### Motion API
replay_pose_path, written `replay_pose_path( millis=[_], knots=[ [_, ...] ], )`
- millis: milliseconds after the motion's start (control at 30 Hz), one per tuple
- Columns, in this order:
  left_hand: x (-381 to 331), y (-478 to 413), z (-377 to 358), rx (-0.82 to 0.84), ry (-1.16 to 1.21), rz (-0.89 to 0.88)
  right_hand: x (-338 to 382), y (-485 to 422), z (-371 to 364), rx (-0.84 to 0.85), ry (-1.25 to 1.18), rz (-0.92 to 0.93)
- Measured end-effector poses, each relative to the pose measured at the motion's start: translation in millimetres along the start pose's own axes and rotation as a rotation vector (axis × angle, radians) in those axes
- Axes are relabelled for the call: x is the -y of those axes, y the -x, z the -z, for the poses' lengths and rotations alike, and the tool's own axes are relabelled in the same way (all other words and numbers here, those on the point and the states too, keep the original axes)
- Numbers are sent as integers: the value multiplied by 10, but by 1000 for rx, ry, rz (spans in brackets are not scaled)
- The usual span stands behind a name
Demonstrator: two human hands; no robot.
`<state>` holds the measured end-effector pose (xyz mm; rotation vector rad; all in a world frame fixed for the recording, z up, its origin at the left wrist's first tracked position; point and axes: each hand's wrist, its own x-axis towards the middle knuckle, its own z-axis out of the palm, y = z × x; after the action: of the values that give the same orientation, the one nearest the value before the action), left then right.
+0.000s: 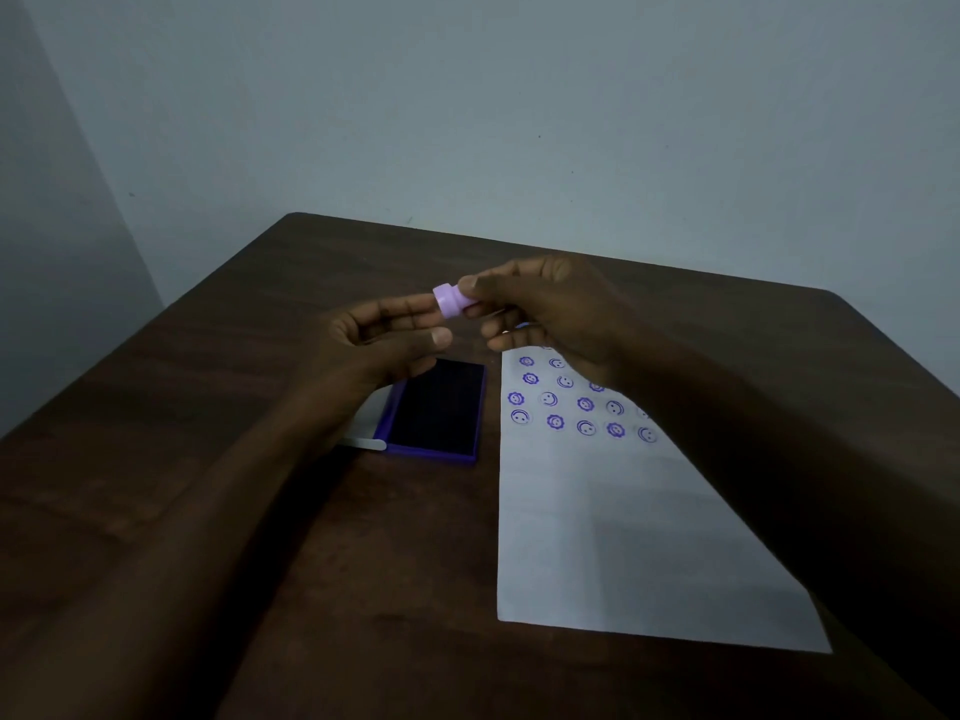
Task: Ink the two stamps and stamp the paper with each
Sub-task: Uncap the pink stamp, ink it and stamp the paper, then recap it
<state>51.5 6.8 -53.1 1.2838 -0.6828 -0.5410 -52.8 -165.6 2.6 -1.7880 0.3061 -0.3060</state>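
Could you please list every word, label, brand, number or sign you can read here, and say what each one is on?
No words, letters, brands or numbers can be read anywhere in the view.
paper: only purple stamped pictures, smiley faces and flower-edged faces, no text.
lilac stamp, held in the right hand near the left hand: no visible marking.
ink pad: dark pad, purple case, no label showing.

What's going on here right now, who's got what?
A person holds a small lilac stamp in the right hand above the table, with the left hand open beside it, fingertips near its end. The open purple ink pad lies below, and the paper to its right already carries rows of purple flower and smiley prints.
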Motion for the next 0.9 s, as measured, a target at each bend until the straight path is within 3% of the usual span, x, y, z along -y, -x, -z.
replay_pose_path(
  millis=[267,500,600,767,900],
  knots=[
    [-8,-19,11,-25,1,2,-7,8,-9,77,-5,-31],
    [-56,-22,55,-61,150,37,-26,20,85,31,-89,-11],
    [-74,-27,96,-68,187,37,-66,83,70,-10,103,0],
    [-102,-18,111,-69,230,61,-134,160,-135,23,661,129],
    [-118,-5,123,-97,276,55,-139,155,-257,81,781,149]
  ],
)
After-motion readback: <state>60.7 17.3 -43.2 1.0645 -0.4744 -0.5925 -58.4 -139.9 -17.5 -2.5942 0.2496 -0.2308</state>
